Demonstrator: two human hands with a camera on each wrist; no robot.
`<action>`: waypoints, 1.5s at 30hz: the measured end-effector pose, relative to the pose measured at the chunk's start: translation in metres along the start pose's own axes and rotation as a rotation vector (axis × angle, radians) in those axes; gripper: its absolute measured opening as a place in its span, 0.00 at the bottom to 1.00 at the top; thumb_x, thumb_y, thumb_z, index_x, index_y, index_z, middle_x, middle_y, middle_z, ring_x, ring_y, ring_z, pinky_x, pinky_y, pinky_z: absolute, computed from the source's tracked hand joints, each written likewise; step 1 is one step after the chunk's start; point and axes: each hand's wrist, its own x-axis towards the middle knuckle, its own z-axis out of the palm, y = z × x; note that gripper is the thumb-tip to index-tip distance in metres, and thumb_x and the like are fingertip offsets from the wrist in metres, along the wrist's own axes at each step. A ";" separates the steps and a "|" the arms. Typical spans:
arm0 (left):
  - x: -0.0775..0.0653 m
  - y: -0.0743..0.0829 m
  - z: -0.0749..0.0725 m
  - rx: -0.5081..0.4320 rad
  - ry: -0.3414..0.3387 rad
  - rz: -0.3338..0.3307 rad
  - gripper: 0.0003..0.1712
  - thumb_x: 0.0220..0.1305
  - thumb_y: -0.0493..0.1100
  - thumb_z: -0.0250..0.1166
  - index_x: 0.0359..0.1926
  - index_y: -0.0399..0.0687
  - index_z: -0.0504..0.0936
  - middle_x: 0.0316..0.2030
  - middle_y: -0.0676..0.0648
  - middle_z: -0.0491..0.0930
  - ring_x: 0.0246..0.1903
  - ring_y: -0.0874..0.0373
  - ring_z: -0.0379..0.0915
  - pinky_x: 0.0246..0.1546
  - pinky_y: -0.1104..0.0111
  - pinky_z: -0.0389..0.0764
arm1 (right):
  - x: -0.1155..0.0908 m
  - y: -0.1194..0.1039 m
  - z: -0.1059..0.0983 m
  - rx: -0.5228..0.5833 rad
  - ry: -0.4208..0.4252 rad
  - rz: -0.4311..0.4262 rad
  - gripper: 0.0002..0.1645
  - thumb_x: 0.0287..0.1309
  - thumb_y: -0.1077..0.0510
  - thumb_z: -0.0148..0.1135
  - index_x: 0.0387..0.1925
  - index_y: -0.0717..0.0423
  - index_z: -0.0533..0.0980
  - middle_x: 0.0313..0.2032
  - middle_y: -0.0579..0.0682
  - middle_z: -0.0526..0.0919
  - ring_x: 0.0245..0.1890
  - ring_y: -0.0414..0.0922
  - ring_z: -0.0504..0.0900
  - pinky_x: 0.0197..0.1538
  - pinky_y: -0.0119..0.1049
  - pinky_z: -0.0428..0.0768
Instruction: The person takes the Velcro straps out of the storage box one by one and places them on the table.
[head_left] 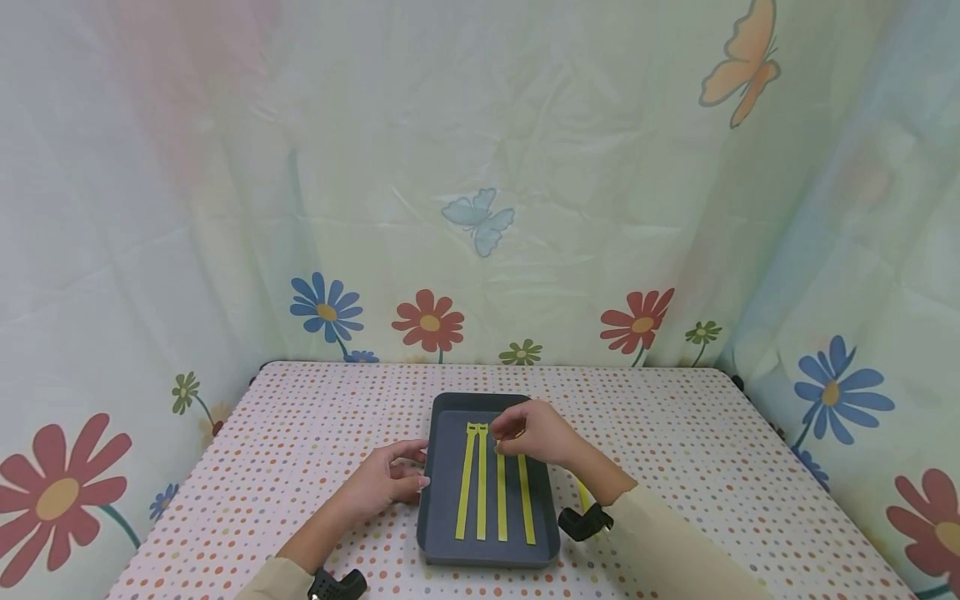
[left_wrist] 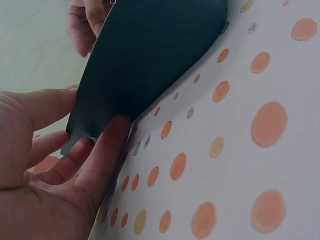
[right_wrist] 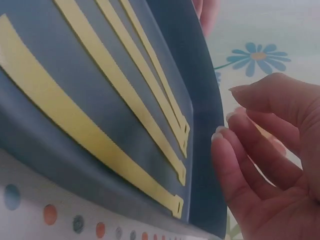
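Four yellow straps (head_left: 482, 483) in the tray (head_left: 487, 559), left hand (head_left: 381, 482) against its side with fingers relaxed, right hand (head_left: 538, 432) near the strap heads, fingers loosely bent and apparently empty, something yellow (head_left: 584, 497) half hidden on the table (head_left: 322, 425).

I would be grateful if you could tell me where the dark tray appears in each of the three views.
Head: the tray lies in the lower middle, seen from above.
Left wrist: the tray shows its outside, across the upper left and middle.
Right wrist: the tray fills much of the left and middle, yellow strips inside it.
Shared landmark: the dotted tablecloth.
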 end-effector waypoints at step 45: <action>-0.002 0.001 -0.002 0.015 -0.007 0.012 0.39 0.69 0.38 0.67 0.75 0.35 0.63 0.62 0.34 0.72 0.47 0.53 0.85 0.45 0.62 0.89 | 0.055 -0.015 0.033 -0.433 -0.446 -0.213 0.12 0.52 0.61 0.79 0.40 0.48 0.89 0.43 0.40 0.86 0.46 0.39 0.83 0.56 0.31 0.81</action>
